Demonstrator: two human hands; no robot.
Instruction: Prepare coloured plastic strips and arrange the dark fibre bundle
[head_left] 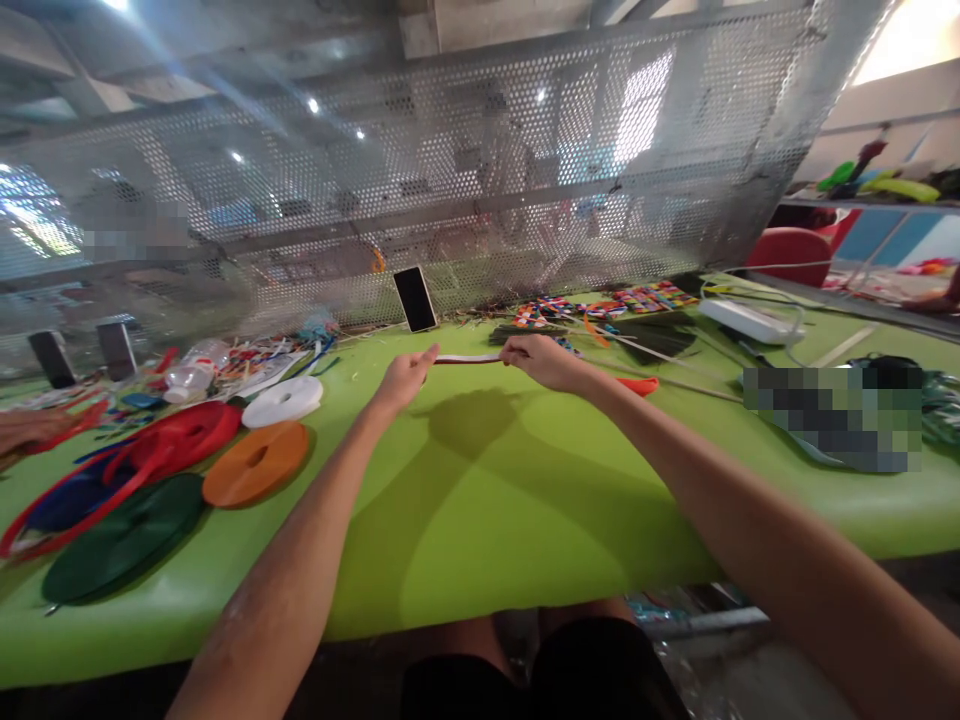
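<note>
A short, narrow white strip with a dark lower edge is stretched level between my two hands, above the green table. My left hand pinches its left end, thumb pointing up. At the strip's right end, my right hand is closed on it with curled fingers. A dark phone stands upright just behind my left hand. The shadow of my head and arms falls on the table below the strip.
Rolls of white, orange, green and red ribbon lie left. Another person's hand is at the far left. Colourful woven pieces and a white power strip lie back right. A perforated metal screen stands behind.
</note>
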